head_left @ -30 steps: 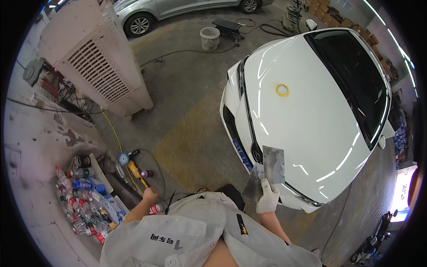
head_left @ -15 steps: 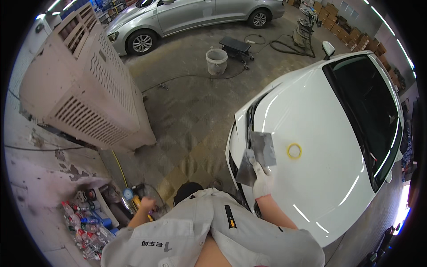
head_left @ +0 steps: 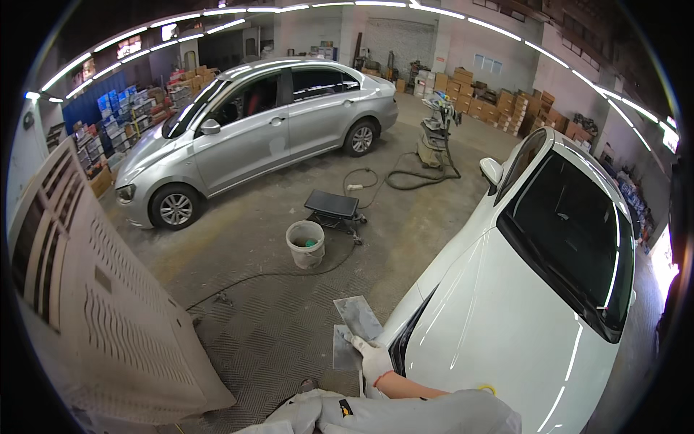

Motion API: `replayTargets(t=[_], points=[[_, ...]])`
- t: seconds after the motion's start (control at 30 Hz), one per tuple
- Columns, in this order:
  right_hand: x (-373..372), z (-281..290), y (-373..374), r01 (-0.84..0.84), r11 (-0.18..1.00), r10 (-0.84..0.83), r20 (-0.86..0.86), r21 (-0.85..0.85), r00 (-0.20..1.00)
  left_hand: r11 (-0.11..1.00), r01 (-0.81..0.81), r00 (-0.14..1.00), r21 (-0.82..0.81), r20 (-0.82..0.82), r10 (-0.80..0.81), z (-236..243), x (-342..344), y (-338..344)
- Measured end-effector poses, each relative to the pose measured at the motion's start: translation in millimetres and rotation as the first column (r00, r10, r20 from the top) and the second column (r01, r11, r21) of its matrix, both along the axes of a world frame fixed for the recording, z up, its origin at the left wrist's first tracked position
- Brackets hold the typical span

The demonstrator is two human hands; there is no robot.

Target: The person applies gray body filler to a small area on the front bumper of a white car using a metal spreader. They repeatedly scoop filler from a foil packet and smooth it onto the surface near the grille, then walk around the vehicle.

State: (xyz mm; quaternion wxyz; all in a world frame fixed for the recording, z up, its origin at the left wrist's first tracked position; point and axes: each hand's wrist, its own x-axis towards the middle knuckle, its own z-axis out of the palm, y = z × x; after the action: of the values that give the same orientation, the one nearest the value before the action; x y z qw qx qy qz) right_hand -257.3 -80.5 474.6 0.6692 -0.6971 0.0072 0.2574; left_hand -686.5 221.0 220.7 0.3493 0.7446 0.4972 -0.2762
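My right hand (head_left: 372,360), in a white glove, reaches forward beside the front corner of the white car (head_left: 477,311). Its fingers are closed on two flat, thin putty plates held overlapping. The farther putty plate (head_left: 358,315) has grey smears over its face. The nearer putty plate (head_left: 343,354) is plainer grey, and my fingers and thumb cover part of it. On the hood a yellow tape roll (head_left: 489,388) shows only its far edge, the rest hidden behind my sleeve. My left hand is out of the picture.
A pale cooler unit (head_left: 123,304) stands close on the left. Ahead are a whitish bucket (head_left: 306,253), a low black creeper seat (head_left: 332,204) and a hose (head_left: 289,274) across the floor. Beyond them are a silver car (head_left: 253,145) and a wheeled machine (head_left: 432,137).
My view has lifted and swung toward the silver car. The right hand, still holding both plates, has moved off the hood to the car's front corner. My left hand has left the picture.
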Motion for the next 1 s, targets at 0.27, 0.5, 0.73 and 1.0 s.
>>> replayTargets(t=[0.27, 0.5, 0.73, 1.0], points=[[116, -18, 34, 0.336, 0.934, -0.322, -0.127, 0.118, 0.938, 0.961, 0.229, 0.95, 0.153, 0.181, -0.255, 45, 286, 197], [264, -19, 51, 0.484, 0.875, -0.474, -0.237, -0.015, 0.848, 0.971, 0.015, 0.944, 0.238, 0.316, -0.092, 93, 564, 281], [459, 19, 78, 0.59, 0.787, -0.557, -0.203, 0.18, 0.805, 0.605, 0.506, 0.573, 0.614, 0.284, -0.768, 23, 619, 285], [659, 17, 100, 0.458, 0.857, -0.452, -0.081, 0.235, 0.888, 0.99, 0.135, 0.973, 0.027, -0.195, -0.127, 16, 746, 280]])
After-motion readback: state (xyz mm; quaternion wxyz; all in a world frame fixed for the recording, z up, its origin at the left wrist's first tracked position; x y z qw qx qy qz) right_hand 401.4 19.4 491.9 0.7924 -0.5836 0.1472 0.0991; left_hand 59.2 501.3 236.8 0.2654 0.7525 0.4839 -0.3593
